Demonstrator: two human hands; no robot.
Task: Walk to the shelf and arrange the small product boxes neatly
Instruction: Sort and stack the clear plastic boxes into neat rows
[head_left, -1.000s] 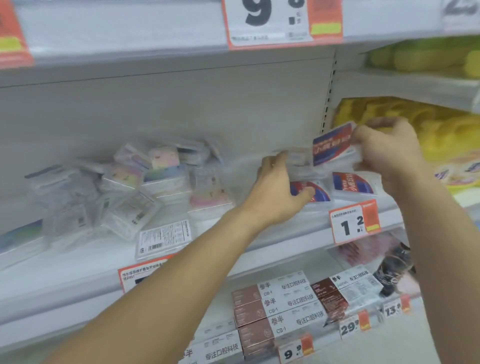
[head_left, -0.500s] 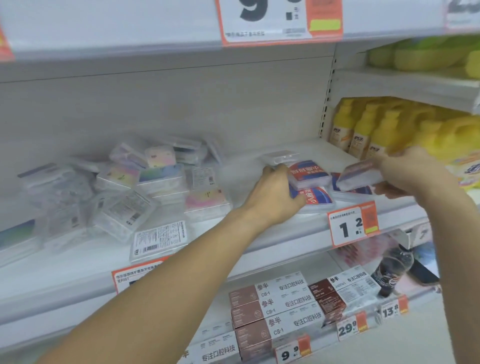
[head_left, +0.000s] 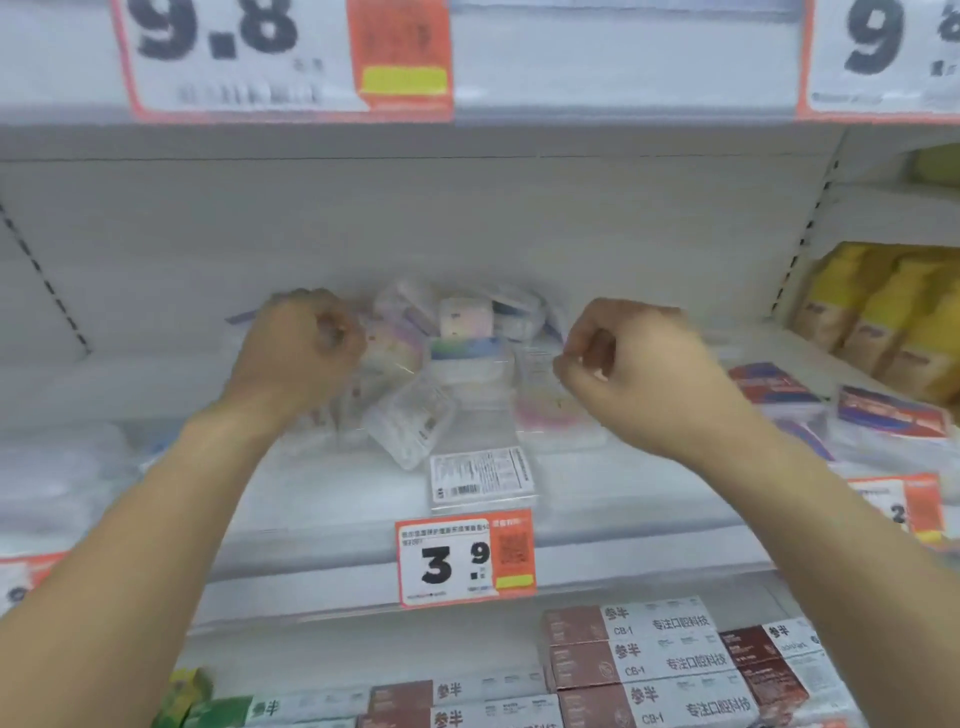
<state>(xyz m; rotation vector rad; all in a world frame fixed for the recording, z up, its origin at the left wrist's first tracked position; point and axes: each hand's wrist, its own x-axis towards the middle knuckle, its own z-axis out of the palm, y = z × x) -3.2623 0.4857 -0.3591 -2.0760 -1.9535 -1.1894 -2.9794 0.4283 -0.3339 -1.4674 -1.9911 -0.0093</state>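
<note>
A loose pile of small clear plastic product boxes (head_left: 457, 353) with pastel contents lies jumbled at the middle of the white shelf (head_left: 311, 561). One flat box with a barcode label (head_left: 480, 475) lies alone at the shelf's front. My left hand (head_left: 301, 353) is at the left side of the pile, fingers curled in. My right hand (head_left: 639, 374) is at the pile's right side, thumb and fingertips pinched together beside a clear box's edge. Nothing is clearly held in either hand; the view is blurred. Red-and-blue boxes (head_left: 774, 384) sit stacked further right.
A 3.9 price tag (head_left: 465, 561) hangs on the shelf's front edge. Yellow bottles (head_left: 893, 317) stand in the bay to the right. Brown-and-white boxes (head_left: 649, 654) fill the shelf below. The upper shelf's edge with a 9.8 tag (head_left: 280, 57) overhangs close above.
Both hands left the red-and-blue boxes on the right and moved left to the pile of clear boxes. The box my right hand held is gone from it. The view shifted left and closer.
</note>
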